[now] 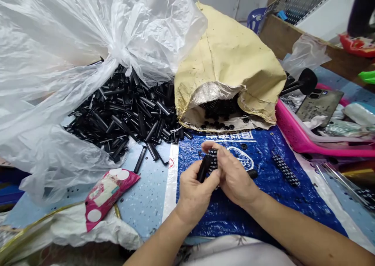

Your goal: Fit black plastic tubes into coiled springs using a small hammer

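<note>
My left hand (191,193) is closed around a short black tube (204,168), which stands nearly upright between thumb and fingers. Against that tube, my right hand (238,176) grips a stack of black rings (213,156) printed with small white characters. Both hands meet above a blue plastic sheet (258,215), and the fingers hide the lower ends of both pieces. A similar printed row of rings (285,168) lies on the sheet to the right. Another dark piece (252,174) shows just behind my right hand.
A heap of black tubes (140,109) spills from a clear plastic bag (73,63). A yellow sack (231,51) opens toward me with small black rings (222,125) at its mouth. A pink basket (322,150) stands right; a pink packet (108,195) lies left.
</note>
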### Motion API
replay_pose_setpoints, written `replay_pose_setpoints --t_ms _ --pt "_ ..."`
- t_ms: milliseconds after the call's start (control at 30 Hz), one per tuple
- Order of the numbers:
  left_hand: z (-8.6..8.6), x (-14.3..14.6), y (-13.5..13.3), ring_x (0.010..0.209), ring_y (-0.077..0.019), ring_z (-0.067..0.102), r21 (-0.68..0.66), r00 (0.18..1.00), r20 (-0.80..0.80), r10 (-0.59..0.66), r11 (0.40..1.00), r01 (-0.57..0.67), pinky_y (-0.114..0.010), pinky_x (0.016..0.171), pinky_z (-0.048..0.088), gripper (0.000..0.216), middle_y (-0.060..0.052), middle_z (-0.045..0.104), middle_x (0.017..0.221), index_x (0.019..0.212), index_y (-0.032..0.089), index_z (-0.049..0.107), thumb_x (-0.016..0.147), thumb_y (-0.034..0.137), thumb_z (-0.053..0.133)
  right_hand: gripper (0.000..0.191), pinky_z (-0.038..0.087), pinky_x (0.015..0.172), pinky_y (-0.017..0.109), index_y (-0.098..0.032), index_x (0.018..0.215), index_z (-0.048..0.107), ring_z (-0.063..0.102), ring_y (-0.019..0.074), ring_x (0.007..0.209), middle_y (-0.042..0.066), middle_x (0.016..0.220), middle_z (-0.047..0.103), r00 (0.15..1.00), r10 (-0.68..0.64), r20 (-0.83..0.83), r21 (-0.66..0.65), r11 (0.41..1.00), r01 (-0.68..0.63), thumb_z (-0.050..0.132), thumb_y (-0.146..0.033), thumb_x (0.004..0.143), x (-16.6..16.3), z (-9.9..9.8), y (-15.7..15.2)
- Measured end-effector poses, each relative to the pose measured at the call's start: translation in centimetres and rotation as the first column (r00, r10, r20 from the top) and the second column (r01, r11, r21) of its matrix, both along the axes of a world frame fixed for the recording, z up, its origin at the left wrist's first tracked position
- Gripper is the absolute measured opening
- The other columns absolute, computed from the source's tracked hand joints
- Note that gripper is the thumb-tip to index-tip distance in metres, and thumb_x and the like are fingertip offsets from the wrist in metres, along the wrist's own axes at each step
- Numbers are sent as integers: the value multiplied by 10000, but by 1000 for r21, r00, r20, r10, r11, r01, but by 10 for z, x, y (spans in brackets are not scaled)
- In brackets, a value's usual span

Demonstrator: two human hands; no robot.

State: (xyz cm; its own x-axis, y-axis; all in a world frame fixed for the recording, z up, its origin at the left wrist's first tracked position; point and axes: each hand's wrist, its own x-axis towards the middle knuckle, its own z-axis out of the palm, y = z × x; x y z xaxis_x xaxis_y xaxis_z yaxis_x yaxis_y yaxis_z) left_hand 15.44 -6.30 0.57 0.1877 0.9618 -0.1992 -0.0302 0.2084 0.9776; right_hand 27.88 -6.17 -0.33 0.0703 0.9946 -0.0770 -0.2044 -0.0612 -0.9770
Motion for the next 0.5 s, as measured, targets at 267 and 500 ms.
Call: replay_pose_setpoints --t_ms 267,500 --pt "5 -23 -6 640 -121 491 -99 999 53 6 995 -1 -249 609 419 328 5 591 703 800 159 681 793 478 759 1000 371 1187 520 -246 1599 198 356 322 1468 162 1573 378 665 -86 742 505 724 -470 804 -387 816 34 -12 -13" --pt "2 -16 -12 679 -126 513 -123 986 111 123 986 -109 -251 649 435 430 -15 607 752 821 160 660 941 559 554 950 430 1155 517 -194 1595 205 440 330 1415 195 1513 448 675 -139 724 567 677 -469 773 -350 849 22 -1 -25"
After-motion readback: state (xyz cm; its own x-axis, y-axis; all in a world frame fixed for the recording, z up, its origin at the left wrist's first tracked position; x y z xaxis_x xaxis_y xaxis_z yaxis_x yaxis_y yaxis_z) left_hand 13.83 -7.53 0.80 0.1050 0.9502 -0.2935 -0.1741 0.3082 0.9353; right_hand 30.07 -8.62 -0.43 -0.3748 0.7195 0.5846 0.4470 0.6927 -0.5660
